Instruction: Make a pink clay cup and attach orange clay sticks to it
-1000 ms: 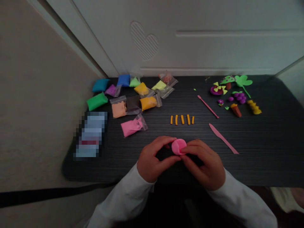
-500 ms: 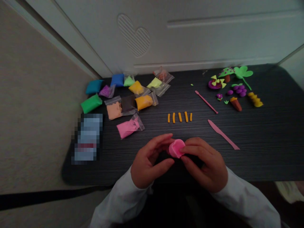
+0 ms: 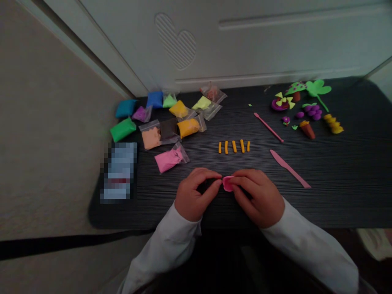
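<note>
The pink clay cup (image 3: 228,184) is held between the two hands, close to the tabletop's (image 3: 343,179) near edge, with its open side showing. The right hand (image 3: 260,199) pinches the cup's right rim, index finger and thumb bent towards each other over it. The left hand (image 3: 192,196) has its thumb and index fingertips nearly pressed together at the left rim; whether they grip the clay cannot be told.

Both wrists, in white sleeves (image 3: 165,245), come in across the near edge. Beyond the fingers, a strip of tabletop separates them from five short orange clay strips (image 3: 234,146) set side by side. The pink clay knife (image 3: 288,168) slants to the right of the right hand, well short of the near edge. A bag of pink clay (image 3: 168,160) lies beyond the left hand, leftward, and a pixelated flat device (image 3: 120,173) sits near the left edge.

The surface is dark and finely striped, with rounded corners. Its far edge meets a white panel (image 3: 260,49) bearing a ribbed heart (image 3: 177,43); a beige wall (image 3: 45,122) flanks the left side.
</note>
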The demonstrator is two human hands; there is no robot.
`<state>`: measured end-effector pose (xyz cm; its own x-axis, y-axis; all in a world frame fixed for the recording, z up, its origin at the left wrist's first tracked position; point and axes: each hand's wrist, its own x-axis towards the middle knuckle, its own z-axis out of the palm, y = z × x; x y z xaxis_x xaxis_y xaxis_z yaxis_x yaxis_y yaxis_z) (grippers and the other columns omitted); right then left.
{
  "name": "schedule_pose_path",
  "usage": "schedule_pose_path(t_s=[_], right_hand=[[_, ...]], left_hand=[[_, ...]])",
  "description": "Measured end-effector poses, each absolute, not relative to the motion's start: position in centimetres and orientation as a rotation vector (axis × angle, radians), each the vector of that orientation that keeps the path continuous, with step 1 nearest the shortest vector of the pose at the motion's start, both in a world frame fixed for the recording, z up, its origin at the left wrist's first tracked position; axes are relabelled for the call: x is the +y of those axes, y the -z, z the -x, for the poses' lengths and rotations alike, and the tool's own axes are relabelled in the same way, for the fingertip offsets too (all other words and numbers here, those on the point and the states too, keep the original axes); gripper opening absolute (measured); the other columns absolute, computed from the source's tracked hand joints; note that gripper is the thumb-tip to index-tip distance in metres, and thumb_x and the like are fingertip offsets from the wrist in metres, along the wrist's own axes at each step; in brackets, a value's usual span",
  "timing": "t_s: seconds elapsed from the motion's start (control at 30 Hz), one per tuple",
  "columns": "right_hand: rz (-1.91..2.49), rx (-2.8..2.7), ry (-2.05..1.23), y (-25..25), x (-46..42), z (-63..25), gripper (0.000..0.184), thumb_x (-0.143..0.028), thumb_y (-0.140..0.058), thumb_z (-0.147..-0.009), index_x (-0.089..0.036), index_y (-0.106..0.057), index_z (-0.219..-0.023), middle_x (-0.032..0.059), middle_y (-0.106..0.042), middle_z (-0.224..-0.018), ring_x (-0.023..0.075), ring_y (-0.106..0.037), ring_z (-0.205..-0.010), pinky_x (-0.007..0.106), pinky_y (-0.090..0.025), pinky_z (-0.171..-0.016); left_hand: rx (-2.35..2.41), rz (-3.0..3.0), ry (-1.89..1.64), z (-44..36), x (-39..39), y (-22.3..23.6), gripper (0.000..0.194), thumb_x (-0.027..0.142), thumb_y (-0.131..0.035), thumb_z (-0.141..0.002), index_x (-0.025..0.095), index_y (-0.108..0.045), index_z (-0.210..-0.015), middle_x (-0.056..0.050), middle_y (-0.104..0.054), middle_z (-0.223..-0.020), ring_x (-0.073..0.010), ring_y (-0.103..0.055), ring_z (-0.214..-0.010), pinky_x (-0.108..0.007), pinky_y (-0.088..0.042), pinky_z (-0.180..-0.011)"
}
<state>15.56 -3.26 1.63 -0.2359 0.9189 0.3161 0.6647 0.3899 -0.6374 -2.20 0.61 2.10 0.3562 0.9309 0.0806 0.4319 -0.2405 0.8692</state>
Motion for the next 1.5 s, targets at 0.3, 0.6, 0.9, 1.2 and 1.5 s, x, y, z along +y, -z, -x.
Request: schedule_pose_path(t_s=[0.3,0.6,0.9,1.2,1.5], right_hand=[[1.371,-2.045,-0.504,-1.7,-3.3,-15.5,0.017,-0.017,-0.051,-0.077,-0.019,-0.06,-0.091,0.0056,-0.063,-0.098,0.0184,-0.056,-0.09,0.036,-0.041,-0.08],[1.392,-1.895,-0.582,-1.6,-3.2,-16.4,0.016,-0.014,-0.047,-0.078,-0.019,-0.055,-0.09,0.0054,-0.062,-0.088,0.0173,-0.058,-0.084,0.034,-0.046,-0.074],[1.323,-2.108,-0.49,-1.0,-3.3,-17.1,0.024,-0.012,-0.049,-0.076,-0.02,-0.06,-0.096,0.0064,-0.06,-0.099,0.0194,-0.055,-0.088,0.036,-0.044,-0.077],[1.32,-2.043,-0.538,-1.4,-3.5,-17.1,0.022,-0.011,-0.046,-0.076,-0.018,-0.059,-0.092,0.0066,-0.062,-0.096,0.0183,-0.057,-0.087,0.035,-0.045,-0.078],[1.313,-1.974,-0.527,-1.3,-3.5,-17.2,0.02,-0.01,-0.046,-0.077,-0.019,-0.059,-0.089,0.0066,-0.062,-0.094,0.0184,-0.057,-0.087,0.036,-0.046,-0.078]], left_hand=[[1.185,-2.108,-0.792,1.4,0.6,-1.9,0.011,0.024,-0.06,-0.073,0.017,-0.062,-0.081,-0.002,-0.066,-0.076,-0.0144,-0.057,-0.076,-0.03,-0.045,-0.073],[1.349,-2.189,-0.517,0.3,0.6,-2.9,0.012,0.03,-0.053,-0.077,0.019,-0.058,-0.078,-0.001,-0.063,-0.075,-0.0163,-0.055,-0.075,-0.031,-0.042,-0.07],[1.387,-2.21,-0.376,-0.1,0.7,-3.3,0.011,0.03,-0.051,-0.077,0.019,-0.054,-0.076,0.001,-0.06,-0.069,-0.0138,-0.056,-0.068,-0.026,-0.04,-0.063],[1.413,-2.232,-0.208,-0.4,1.0,-4.5,0.011,0.02,-0.052,-0.075,0.02,-0.054,-0.086,-0.001,-0.067,-0.079,-0.0169,-0.062,-0.075,-0.027,-0.044,-0.064],[1.37,-2.292,-0.143,-0.3,1.2,-4.3,0.013,0.019,-0.05,-0.077,0.02,-0.055,-0.088,-0.002,-0.067,-0.079,-0.0182,-0.062,-0.075,-0.029,-0.044,-0.065]])
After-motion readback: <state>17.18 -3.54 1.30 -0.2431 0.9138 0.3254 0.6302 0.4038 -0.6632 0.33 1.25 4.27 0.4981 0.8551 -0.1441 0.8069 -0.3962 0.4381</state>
